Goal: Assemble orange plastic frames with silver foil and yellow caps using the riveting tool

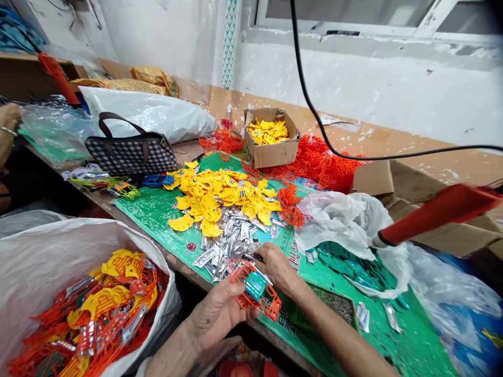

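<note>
My left hand [220,309] is closed around an orange openwork plastic frame [271,302], which has a clear teal piece [256,284] set in its middle. Just beyond it, my right hand [275,264] reaches the near edge of a heap of silver strip-like pieces [236,238]. Its fingers are bent together at the heap; whether a strip is between the fingertips is hidden. Behind the silver heap lies a pile of curved yellow plastic parts [220,191], some with silver pieces among them.
At left stands a white sack [157,283] of yellow, orange and silver assemblies. A cardboard box [275,154] of yellow parts, orange frames [326,165] and a checked bag [131,152] sit behind. Teal pieces [353,267] and a red-wrapped bar [440,214] are at right. Another person's hand [8,118] shows far left.
</note>
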`<state>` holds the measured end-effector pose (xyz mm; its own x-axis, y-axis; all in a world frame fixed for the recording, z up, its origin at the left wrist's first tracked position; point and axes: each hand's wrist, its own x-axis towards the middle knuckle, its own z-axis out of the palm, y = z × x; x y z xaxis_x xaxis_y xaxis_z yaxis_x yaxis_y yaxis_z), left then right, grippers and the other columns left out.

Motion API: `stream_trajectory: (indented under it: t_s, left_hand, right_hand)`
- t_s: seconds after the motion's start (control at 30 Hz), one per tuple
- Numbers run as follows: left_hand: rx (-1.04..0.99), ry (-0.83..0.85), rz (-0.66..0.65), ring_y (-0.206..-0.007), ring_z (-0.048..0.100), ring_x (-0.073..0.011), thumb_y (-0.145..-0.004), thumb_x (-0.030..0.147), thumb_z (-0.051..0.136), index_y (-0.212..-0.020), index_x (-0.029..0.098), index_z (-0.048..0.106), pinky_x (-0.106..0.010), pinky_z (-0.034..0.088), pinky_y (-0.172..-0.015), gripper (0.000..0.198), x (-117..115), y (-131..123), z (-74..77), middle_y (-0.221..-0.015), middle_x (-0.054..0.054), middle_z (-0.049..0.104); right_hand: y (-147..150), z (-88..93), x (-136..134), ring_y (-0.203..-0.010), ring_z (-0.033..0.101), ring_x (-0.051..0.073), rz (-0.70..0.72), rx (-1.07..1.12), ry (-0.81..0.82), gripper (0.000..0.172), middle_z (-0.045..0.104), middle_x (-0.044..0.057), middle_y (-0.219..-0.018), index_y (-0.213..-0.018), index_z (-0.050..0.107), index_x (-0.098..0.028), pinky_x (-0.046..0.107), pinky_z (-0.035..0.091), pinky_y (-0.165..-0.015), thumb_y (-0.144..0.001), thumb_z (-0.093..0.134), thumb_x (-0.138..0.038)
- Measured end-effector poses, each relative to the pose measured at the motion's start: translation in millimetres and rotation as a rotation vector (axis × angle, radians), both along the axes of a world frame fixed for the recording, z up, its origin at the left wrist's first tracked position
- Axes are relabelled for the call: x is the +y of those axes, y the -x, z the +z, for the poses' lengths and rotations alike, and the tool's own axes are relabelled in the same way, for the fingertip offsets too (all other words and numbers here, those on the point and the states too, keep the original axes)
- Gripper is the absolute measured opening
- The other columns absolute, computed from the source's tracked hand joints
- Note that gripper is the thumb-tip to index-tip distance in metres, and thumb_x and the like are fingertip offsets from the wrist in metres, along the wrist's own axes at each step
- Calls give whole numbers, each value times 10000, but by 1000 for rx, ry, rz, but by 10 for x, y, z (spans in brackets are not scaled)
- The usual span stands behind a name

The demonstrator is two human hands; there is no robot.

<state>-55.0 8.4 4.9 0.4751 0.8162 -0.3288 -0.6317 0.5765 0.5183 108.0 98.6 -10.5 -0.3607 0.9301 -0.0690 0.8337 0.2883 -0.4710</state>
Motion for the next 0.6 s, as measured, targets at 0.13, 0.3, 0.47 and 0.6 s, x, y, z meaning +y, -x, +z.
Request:
stream_trajectory:
  t_s: [0.13, 0.3, 0.47, 0.6]
  left_hand:
    - [199, -57, 48, -792, 647, -159, -734, 239, 793, -1099, 179, 672, -244, 502, -649, 389, 7, -64, -36, -984, -66, 717]
    - [486, -230, 137, -548, 498, -74, -743, 283, 784, -989, 168, 684, -181, 375, -479, 289, 127, -16, 0, -726, 21, 645]
    - [608, -283, 83, -537, 491, -80, -698, 255, 792, -995, 160, 645, -190, 337, -469, 346, 262, 37, 118, -706, 41, 640]
    - [597, -285, 100, -636, 583, -115, -684, 279, 799, -1040, 174, 633, -208, 391, -561, 406, 347, 22, 200, -796, 24, 693]
  right_hand:
    - [-22, 24, 12, -886, 577, 215, -98, 141, 98, 168, 656, 106, -891, -787, 662, -160, 312, 391, -781, -855, 508, -152]
    - [-267, 182, -17, -685, 580, 157, -145, 478, 345, 210, 618, 20, -703, -735, 569, -190, 278, 441, -656, -866, 503, -340]
    - [-479, 318, -155, -573, 588, 124, -195, 806, 565, 419, 638, -1, -712, -857, 553, -191, 295, 490, -617, -738, 629, -586]
    - [-520, 362, -258, -542, 553, 104, -190, 960, 637, 441, 606, -22, -659, -783, 551, -189, 270, 467, -571, -682, 721, -582]
